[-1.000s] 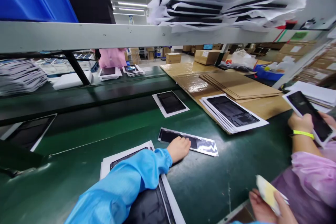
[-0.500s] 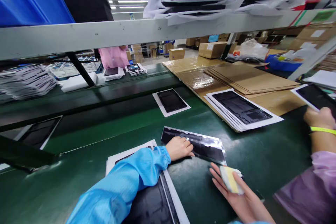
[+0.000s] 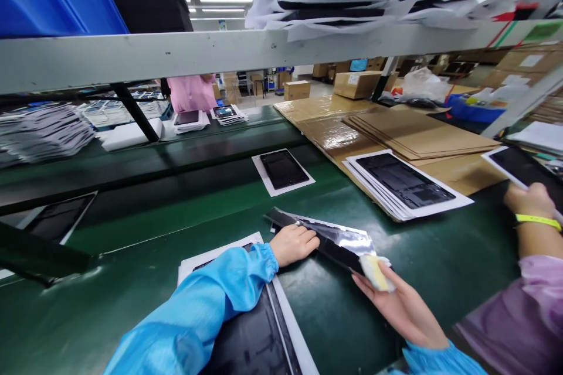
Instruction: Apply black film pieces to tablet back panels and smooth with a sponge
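My left hand [image 3: 295, 245], in a blue sleeve, is closed on the left part of a black film sheet with clear, shiny edges [image 3: 347, 237]. The sheet is bent and tilted above the green work surface. My right hand [image 3: 398, 304] holds a folded yellow-and-white cloth pad [image 3: 377, 273] under its thumb. Its fingertips are at the near right end of the sheet; whether they also pinch it is hidden. Below my left forearm lies a black tablet-like panel [image 3: 255, 340] on white sheets, partly covered by the sleeve.
A black panel on paper [image 3: 284, 170] lies ahead. To its right, a stack of paper-backed panels [image 3: 404, 181] sits beside cardboard sheets [image 3: 422, 132]. At right, a co-worker's hand [image 3: 532, 202] holds another panel. A metal shelf beam [image 3: 220, 53] crosses overhead.
My right hand has moved up and left, bringing the cloth pad to the sheet's end, and its fingers have closed more. The sheet has bent and tilted. My left hand has shifted slightly left.
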### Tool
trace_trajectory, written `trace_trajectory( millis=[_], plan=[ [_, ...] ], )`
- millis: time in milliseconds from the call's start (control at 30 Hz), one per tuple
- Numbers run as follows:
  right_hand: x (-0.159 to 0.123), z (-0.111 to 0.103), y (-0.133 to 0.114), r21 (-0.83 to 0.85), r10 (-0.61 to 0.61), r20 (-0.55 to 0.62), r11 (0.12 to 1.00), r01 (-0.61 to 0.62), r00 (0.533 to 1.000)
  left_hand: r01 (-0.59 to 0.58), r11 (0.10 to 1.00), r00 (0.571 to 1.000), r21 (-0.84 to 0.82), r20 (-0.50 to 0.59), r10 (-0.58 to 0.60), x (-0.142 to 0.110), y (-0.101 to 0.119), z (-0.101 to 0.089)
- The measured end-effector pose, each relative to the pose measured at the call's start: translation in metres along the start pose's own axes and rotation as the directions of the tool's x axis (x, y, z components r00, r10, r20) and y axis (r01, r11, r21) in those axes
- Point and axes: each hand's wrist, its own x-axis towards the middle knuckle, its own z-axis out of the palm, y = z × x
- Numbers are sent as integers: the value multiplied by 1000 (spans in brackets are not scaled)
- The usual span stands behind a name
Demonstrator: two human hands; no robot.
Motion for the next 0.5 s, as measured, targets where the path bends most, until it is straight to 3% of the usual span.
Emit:
trace_trajectory(
  millis=[100, 233, 300, 500],
  plan=[
    [14, 1, 6, -97, 17, -1, 995, -17, 1000, 128, 990, 991, -65, -32, -131, -4, 1, 0],
    [26, 11, 16, -167, 3, 55, 986, 6, 998, 301, 941, 953, -155, 30, -300, -10, 4, -3],
    [29, 18, 20, -155, -43, 69, 986, 53, 997, 282, 949, 959, -144, 51, -277, -12, 8, -6],
    [38, 25, 24, -180, -131, 180, 970, 164, 975, 61, 996, 993, -63, 110, -53, -13, 27, -11]
  ],
)
